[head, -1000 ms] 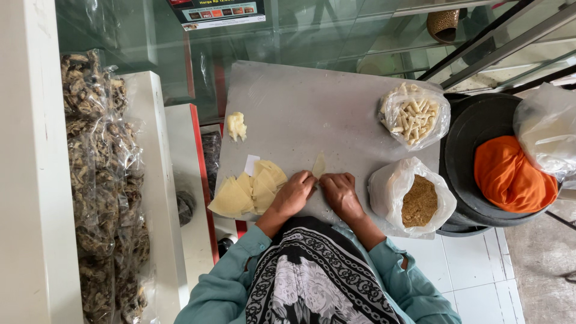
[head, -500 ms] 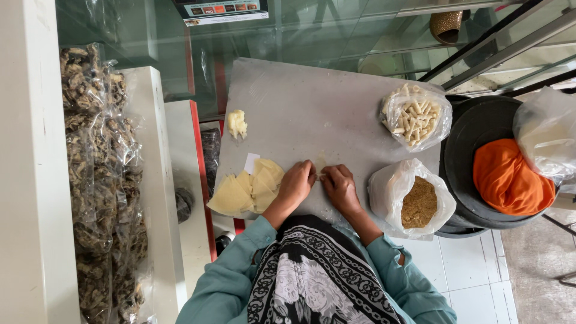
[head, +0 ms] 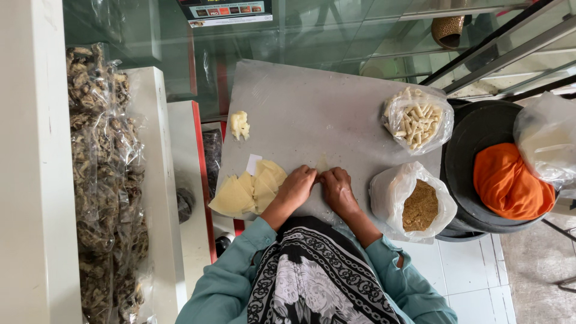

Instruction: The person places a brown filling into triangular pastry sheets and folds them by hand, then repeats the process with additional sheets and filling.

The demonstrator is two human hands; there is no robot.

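My left hand and my right hand rest close together on the grey board, fingertips meeting on a thin pale wrapper sheet. A stack of pale yellow triangular wrappers lies just left of my left hand. A small lump of pale dough or paste sits farther up the board on the left. Right of my right hand stands an open plastic bag of brown crumbly filling. Above it is a bag of small rolled pale pieces.
A black round tub at the right holds an orange cloth and a clear plastic bag. Clear bags of dried brown goods hang along the white shelf at left. A glass counter top lies beyond the board.
Both hands stay at the board's near edge on the wrapper, with only slight finger movement. The view has shifted a little.
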